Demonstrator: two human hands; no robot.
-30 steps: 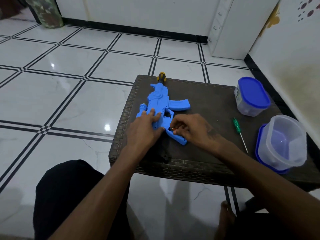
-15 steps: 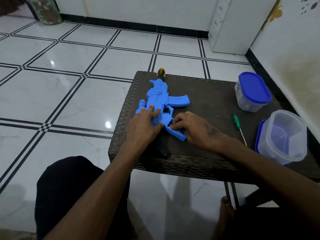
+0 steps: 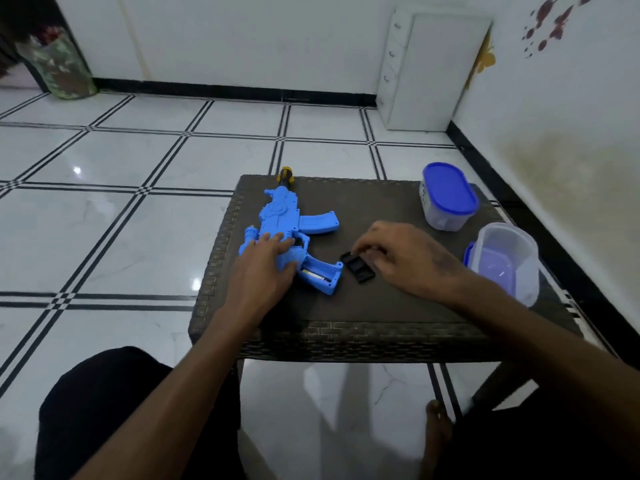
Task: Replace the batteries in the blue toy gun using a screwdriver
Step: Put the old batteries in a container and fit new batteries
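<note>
My left hand (image 3: 266, 261) presses flat-fingered on the blue toy gun (image 3: 291, 233) near the table's (image 3: 381, 306) left edge. My right hand (image 3: 405, 258) pinches the black battery cover (image 3: 358, 268) beside the open grip; I read no writing.

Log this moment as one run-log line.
step: battery cover off | left hand: presses gun flat | right hand: sets cover on table | compartment: open, battery inside

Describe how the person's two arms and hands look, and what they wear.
Both forearms are bare as far as the frame shows: no sleeves, gloves, watch or rings visible. The right hand carries a dark marking, perhaps a tattoo, on its back near the wrist. The left hand shows no marking.
</note>
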